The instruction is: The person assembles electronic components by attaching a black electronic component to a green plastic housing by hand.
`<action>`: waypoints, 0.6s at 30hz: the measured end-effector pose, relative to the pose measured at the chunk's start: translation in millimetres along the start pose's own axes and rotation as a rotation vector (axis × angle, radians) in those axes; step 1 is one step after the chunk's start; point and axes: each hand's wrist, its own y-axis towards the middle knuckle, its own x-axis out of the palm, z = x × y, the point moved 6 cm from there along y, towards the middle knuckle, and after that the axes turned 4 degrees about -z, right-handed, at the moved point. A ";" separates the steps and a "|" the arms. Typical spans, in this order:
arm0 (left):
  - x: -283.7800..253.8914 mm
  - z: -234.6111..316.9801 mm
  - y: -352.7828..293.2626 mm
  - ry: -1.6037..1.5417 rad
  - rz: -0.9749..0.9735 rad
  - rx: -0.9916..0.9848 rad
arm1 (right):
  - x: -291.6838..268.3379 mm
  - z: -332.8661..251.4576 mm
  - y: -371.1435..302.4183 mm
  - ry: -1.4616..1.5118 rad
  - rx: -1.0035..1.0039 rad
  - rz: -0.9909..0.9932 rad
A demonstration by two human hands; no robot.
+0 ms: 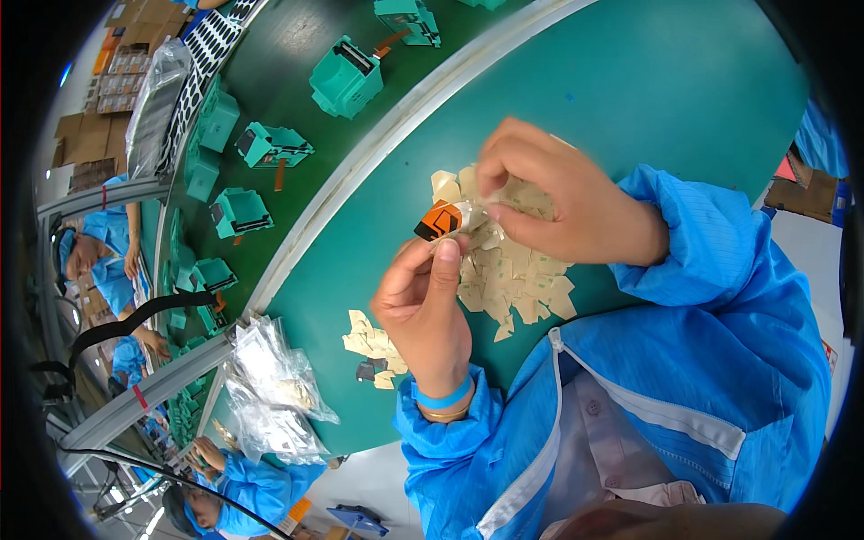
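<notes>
My left hand (423,310) is closed, pinching a small flat orange-and-black piece (442,219) between thumb and fingertips. It looks like a bit of flexible circuit. Just right of the piece, my right hand (562,198) is closed in a pinch, its fingertips slightly blurred. Something pale and thin shows between the two hands, but I cannot tell what it is. Beneath them spreads a pile of cream paper scraps (513,283) with small green marks. Left of my left wrist lie a smaller group of cream scraps (364,335) and a few dark pieces (367,370).
Clear plastic bags (274,387) of parts lie at the table's left edge. Past a pale metal rail (346,148), a dark green conveyor belt carries several teal plastic housings (345,79), some with orange ribbons. Other people in blue (261,486) sit along the left.
</notes>
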 end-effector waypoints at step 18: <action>15.4 -7.6 -0.4 0.361 -0.061 0.073 | -3.9 -9.8 -3.2 -0.223 -0.163 -0.071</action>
